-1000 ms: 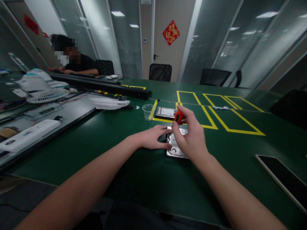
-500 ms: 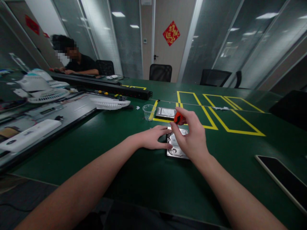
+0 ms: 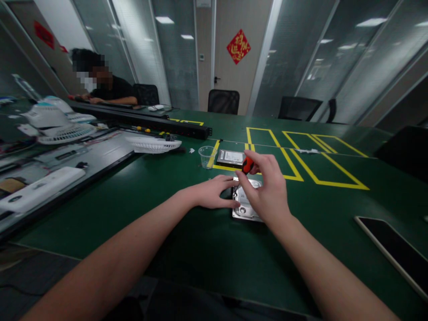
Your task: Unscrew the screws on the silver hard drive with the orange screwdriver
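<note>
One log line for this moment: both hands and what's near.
left hand: touching left edge of drive | right hand: holding screwdriver over drive | tip contact: unclear | beyond drive: cup, second drive

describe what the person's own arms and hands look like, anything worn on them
The left forearm and right forearm show bare, with no sleeve in view. The left hand and right hand are ungloved; no watch, ring or marking can be made out.

Silver hard drive (image 3: pixel 243 199), lying flat, partly hidden, red-and-black screwdriver (image 3: pixel 248 165), tilted over the drive
</note>
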The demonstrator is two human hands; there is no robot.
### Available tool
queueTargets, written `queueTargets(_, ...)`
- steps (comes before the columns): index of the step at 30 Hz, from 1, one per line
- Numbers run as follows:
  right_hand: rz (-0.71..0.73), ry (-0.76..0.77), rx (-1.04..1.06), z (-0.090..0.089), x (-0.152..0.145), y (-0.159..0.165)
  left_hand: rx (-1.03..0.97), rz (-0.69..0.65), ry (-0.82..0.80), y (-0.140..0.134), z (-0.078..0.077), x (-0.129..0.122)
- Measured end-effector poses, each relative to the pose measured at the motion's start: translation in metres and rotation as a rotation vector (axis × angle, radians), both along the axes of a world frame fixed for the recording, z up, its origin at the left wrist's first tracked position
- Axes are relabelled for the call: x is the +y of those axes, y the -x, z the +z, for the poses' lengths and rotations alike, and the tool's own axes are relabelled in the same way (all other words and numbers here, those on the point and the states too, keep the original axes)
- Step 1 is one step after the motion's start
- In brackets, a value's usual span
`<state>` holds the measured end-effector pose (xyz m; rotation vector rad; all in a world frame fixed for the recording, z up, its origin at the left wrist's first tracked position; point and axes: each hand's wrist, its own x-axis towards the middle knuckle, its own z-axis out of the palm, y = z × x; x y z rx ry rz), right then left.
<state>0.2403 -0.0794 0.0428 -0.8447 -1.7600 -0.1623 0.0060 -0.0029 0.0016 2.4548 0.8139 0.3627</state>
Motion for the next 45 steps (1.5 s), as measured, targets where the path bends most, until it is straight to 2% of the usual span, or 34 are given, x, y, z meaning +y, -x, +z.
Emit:
queueTargets(13,0.036,0.065,0.0,0.0006,-0.0025,0.0,0.01,-0.002,0.017,0.0012,-0.0006,0.0008)
queueTargets(23,0.015,0.033,-0.007,0.0022,-0.0021,-0.0005,0.018,-0.016,-0.006,0.0013,-0.0012,0.0006)
queueTargets(28,0.039,0.079,-0.009,0.0023,-0.0038,-0.0005,0.026,0.017,0.01,0.0006,-0.0001,0.0002)
queueTargets(37,-0.004,0.02,0.0,0.0026,-0.0012,-0.0013,0.019,0.011,0.014,0.0015,0.001,-0.0011)
queueTargets(45,0.028,0.082,-0.008,0.0034,-0.0053,-0.0003,0.011,0.007,0.006,0.0018,-0.0005,0.0002)
